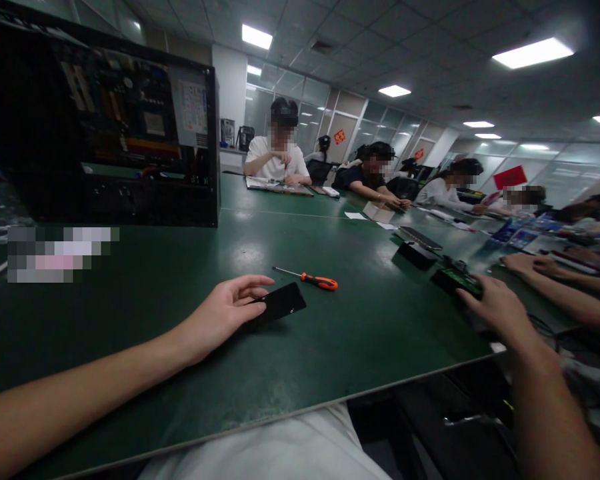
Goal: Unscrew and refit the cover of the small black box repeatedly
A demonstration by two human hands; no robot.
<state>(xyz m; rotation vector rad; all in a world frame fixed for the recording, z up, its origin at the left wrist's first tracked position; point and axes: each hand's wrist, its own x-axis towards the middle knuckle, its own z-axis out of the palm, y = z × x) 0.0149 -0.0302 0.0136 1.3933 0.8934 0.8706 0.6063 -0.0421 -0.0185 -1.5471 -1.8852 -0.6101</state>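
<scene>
My left hand (225, 310) rests on the green table (330, 347) and grips the near end of a flat black card (279, 303), which lies tilted on the surface. My right hand (495, 307) reaches out to the right and closes on a dark part with a green board (455, 279) near the table's right edge. An orange-handled screwdriver (310, 279) lies just beyond the black card, apart from both hands.
An open black computer case (125, 133) stands at the back left. A black box (417, 253) and a flat dark device (420, 237) lie past my right hand. Another person's arms (565, 280) rest at the right. Several people sit along the far side.
</scene>
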